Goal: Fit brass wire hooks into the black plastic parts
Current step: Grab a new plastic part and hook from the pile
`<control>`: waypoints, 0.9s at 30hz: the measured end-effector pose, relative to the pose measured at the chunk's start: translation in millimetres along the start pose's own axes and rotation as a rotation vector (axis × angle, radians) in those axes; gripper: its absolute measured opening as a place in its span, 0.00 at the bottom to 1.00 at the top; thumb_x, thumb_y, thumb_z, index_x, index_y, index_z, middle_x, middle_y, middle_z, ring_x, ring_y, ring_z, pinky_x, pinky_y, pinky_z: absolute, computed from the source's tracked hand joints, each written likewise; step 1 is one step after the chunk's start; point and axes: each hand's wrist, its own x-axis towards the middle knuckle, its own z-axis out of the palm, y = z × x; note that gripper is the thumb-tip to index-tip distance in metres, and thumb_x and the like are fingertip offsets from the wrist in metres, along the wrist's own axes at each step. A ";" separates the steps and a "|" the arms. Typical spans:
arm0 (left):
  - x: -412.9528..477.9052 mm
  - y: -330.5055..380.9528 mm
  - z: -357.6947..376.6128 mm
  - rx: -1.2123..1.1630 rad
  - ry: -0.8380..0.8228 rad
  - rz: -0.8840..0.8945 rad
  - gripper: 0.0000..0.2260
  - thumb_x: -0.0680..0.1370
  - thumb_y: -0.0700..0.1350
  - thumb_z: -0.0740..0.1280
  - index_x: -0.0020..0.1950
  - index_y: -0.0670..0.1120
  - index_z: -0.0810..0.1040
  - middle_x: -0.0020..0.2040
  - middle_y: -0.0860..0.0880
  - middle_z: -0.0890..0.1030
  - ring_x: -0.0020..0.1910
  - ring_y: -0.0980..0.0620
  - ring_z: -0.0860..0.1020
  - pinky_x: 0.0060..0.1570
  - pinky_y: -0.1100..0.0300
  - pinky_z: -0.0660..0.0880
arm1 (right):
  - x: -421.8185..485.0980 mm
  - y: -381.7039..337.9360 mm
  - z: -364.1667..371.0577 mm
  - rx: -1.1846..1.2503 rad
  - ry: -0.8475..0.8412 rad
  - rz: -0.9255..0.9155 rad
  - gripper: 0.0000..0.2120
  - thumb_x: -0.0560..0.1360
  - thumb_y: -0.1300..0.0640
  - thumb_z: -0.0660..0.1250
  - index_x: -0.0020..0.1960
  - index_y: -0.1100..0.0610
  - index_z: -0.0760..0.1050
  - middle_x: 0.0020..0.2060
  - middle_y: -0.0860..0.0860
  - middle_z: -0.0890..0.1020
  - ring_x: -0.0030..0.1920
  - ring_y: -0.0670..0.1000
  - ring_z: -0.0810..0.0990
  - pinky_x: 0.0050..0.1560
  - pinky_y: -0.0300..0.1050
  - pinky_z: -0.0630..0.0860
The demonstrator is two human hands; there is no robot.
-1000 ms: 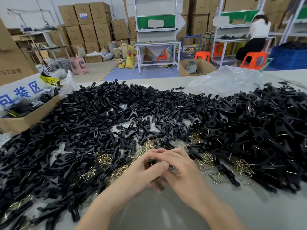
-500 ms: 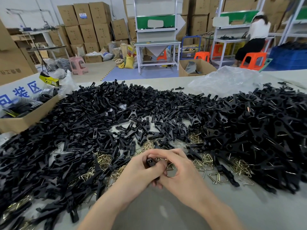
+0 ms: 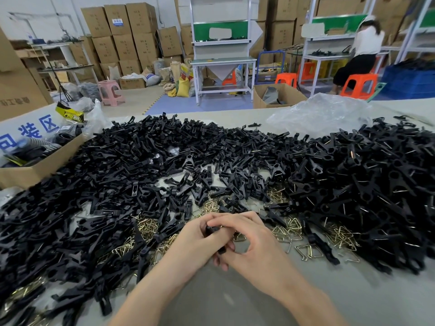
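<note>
Black plastic part [image 3: 213, 230] shows more now, gripped by both left hand [image 3: 194, 242] and right hand [image 3: 255, 243], so fitting seems underway.

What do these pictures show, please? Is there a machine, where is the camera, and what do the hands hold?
No machine: a person works with bare hands. The camera sits on the person's head and looks down at the table. All pictures come from that one camera. On it lie heaps of black plastic parts and, nearer, loose brass wire hooks. The left hand and the right hand together grip one black part; the fingers hide whether a hook is in it.
</note>
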 end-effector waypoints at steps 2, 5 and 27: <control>-0.2 1.5 1.7 -0.031 -0.024 0.001 0.12 0.70 0.55 0.73 0.53 0.56 0.82 0.38 0.49 0.82 0.29 0.49 0.78 0.31 0.58 0.75 | 0.4 1.5 -0.7 -0.005 0.020 0.007 0.25 0.68 0.57 0.73 0.59 0.35 0.75 0.58 0.25 0.75 0.63 0.42 0.72 0.60 0.26 0.65; -2.5 2.9 4.4 -0.119 -0.049 0.004 0.22 0.70 0.54 0.75 0.62 0.54 0.79 0.40 0.49 0.82 0.32 0.49 0.78 0.33 0.58 0.76 | 0.5 3.9 -2.8 -0.001 0.052 0.059 0.25 0.70 0.57 0.74 0.60 0.34 0.74 0.56 0.22 0.73 0.62 0.39 0.73 0.58 0.25 0.66; -10.0 15.5 3.9 -0.264 0.003 0.121 0.16 0.77 0.44 0.64 0.64 0.43 0.80 0.45 0.39 0.81 0.39 0.47 0.78 0.39 0.57 0.76 | 7.5 3.1 -9.6 0.654 0.059 0.102 0.15 0.75 0.64 0.73 0.57 0.48 0.80 0.45 0.52 0.86 0.41 0.49 0.82 0.47 0.38 0.79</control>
